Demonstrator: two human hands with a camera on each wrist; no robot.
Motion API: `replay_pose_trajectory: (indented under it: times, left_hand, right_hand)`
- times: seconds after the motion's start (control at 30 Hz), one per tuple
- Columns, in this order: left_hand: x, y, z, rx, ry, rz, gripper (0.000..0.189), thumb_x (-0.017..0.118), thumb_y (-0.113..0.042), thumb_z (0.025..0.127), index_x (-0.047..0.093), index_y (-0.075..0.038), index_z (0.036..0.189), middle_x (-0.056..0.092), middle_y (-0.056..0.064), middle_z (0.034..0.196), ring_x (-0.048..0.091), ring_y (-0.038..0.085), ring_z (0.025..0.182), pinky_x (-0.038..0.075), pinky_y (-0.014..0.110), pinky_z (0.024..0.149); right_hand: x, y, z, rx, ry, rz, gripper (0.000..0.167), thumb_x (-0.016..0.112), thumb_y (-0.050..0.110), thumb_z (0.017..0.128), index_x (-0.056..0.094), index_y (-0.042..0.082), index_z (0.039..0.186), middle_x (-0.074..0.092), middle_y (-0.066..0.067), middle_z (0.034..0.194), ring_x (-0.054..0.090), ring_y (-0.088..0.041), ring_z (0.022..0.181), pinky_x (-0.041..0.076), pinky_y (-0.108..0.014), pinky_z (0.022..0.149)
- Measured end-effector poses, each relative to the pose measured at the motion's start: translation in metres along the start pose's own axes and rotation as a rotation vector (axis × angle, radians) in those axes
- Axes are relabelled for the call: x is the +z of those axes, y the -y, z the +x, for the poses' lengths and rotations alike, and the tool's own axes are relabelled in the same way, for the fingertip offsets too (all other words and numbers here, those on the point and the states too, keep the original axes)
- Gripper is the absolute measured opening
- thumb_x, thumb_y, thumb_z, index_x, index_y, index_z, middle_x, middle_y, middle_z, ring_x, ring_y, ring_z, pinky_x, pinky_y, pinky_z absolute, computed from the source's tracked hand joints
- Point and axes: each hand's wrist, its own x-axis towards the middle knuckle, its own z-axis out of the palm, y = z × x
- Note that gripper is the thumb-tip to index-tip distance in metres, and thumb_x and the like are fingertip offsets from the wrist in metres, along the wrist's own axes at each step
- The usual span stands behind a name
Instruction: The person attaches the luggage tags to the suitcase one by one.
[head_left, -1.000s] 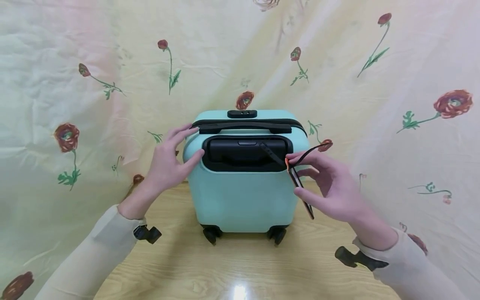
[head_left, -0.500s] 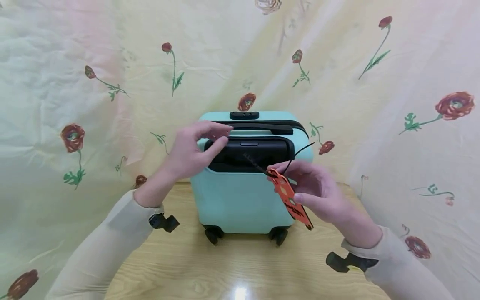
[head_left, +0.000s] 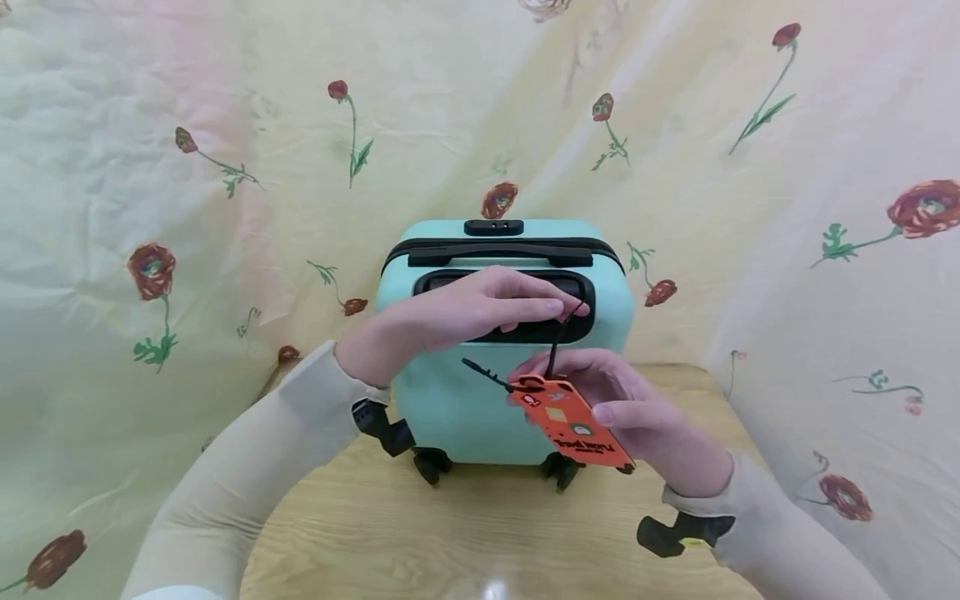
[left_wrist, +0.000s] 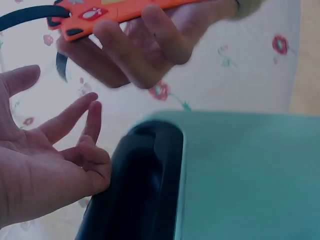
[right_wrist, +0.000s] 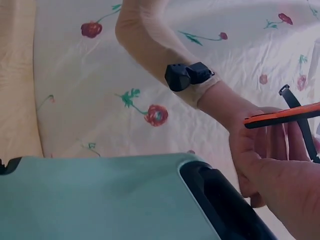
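An orange luggage tag (head_left: 566, 421) with a black strap (head_left: 555, 350) is held by my right hand (head_left: 637, 404), thumb on its printed face and fingers behind. One strap end rises toward my left hand (head_left: 487, 308); the other, with small holes, sticks out to the left. My left hand reaches across the front of the mint-green suitcase (head_left: 465, 408), fingertips close to the raised strap end. In the left wrist view its thumb and fingers (left_wrist: 65, 120) are apart, with nothing pinched. The suitcase stands upright; my left hand hides part of its black recessed panel (head_left: 525, 333).
A black carry handle (head_left: 498, 250) and a combination lock (head_left: 493, 227) sit on the suitcase top. Black wheels (head_left: 431, 465) stand on the wooden surface (head_left: 465, 533). A flower-patterned cloth (head_left: 420, 108) hangs behind and along both sides.
My left hand has moved right, from the suitcase's left side across to the strap. My right hand has come slightly left and turned the tag from edge-on to show its printed face.
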Motion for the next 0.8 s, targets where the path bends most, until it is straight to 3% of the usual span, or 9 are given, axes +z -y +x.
replay_pose_trajectory:
  times: [0.07,0.13,0.23,0.37,0.47,0.6,0.7,0.8]
  left_hand:
    - [0.003,0.0,0.0,0.022,-0.008,-0.063,0.036,0.057,-0.02,0.111,0.068,-0.008,0.142,0.067,0.007,0.148,0.06,0.01,0.14,0.044,0.034,0.123]
    - [0.004,0.0,0.0,0.042,-0.042,-0.111,0.029,0.06,-0.015,0.109,0.071,-0.005,0.134,0.07,0.014,0.141,0.066,0.014,0.132,0.049,0.034,0.118]
    - [0.005,0.0,-0.001,0.053,-0.124,-0.153,0.015,0.066,-0.011,0.105,0.074,-0.005,0.116,0.076,0.017,0.121,0.072,0.019,0.11,0.057,0.031,0.101]
    - [0.006,0.002,-0.003,0.032,-0.259,-0.179,0.006,0.072,-0.012,0.101,0.071,-0.009,0.096,0.078,0.01,0.094,0.065,0.023,0.085,0.054,0.032,0.081]
    - [0.005,0.005,-0.006,0.025,-0.342,-0.194,0.011,0.074,-0.012,0.1,0.069,-0.008,0.091,0.077,0.005,0.083,0.063,0.023,0.077,0.055,0.031,0.078]
    - [0.005,0.009,-0.009,0.043,-0.411,-0.223,0.013,0.075,-0.009,0.099,0.068,-0.006,0.088,0.078,0.003,0.081,0.068,0.021,0.072,0.063,0.033,0.078]
    - [0.005,0.011,-0.011,0.071,-0.434,-0.262,0.015,0.075,-0.005,0.098,0.066,-0.005,0.086,0.079,0.005,0.083,0.072,0.021,0.07,0.067,0.038,0.077]
    - [0.007,0.012,-0.012,0.103,-0.444,-0.291,0.016,0.074,-0.001,0.097,0.065,-0.006,0.085,0.079,0.004,0.081,0.074,0.019,0.068,0.068,0.042,0.077]
  right_hand:
    - [0.0,-0.002,0.0,0.015,-0.004,0.002,0.052,0.053,0.024,0.104,0.056,0.009,0.153,0.06,-0.007,0.154,0.063,-0.022,0.137,0.053,-0.033,0.113]
    - [0.0,-0.002,0.001,0.035,-0.01,0.008,0.051,0.053,0.025,0.104,0.058,0.012,0.152,0.062,-0.004,0.152,0.064,-0.019,0.133,0.054,-0.031,0.11]
    - [0.003,-0.002,0.001,0.081,-0.012,0.108,0.047,0.051,0.026,0.105,0.062,0.014,0.149,0.07,-0.001,0.142,0.071,-0.015,0.122,0.058,-0.028,0.102]
    - [0.01,0.001,0.001,0.145,-0.068,0.263,0.04,0.049,0.027,0.109,0.066,0.012,0.141,0.078,-0.002,0.126,0.078,-0.012,0.107,0.063,-0.026,0.091]
    - [0.016,0.003,-0.001,0.119,-0.159,0.339,0.036,0.045,0.016,0.112,0.067,0.007,0.139,0.079,-0.006,0.124,0.079,-0.014,0.106,0.064,-0.028,0.092]
    - [0.02,0.003,-0.002,0.017,-0.236,0.39,0.038,0.035,-0.002,0.112,0.067,0.001,0.132,0.079,-0.009,0.121,0.079,-0.016,0.107,0.063,-0.03,0.094]
    - [0.02,0.002,-0.003,-0.027,-0.251,0.353,0.039,0.033,-0.005,0.112,0.067,0.001,0.131,0.077,-0.006,0.122,0.077,-0.013,0.109,0.063,-0.027,0.095]
    - [0.021,0.001,-0.003,-0.035,-0.291,0.233,0.038,0.036,-0.004,0.112,0.068,0.006,0.13,0.074,0.0,0.122,0.074,-0.01,0.109,0.061,-0.023,0.096]
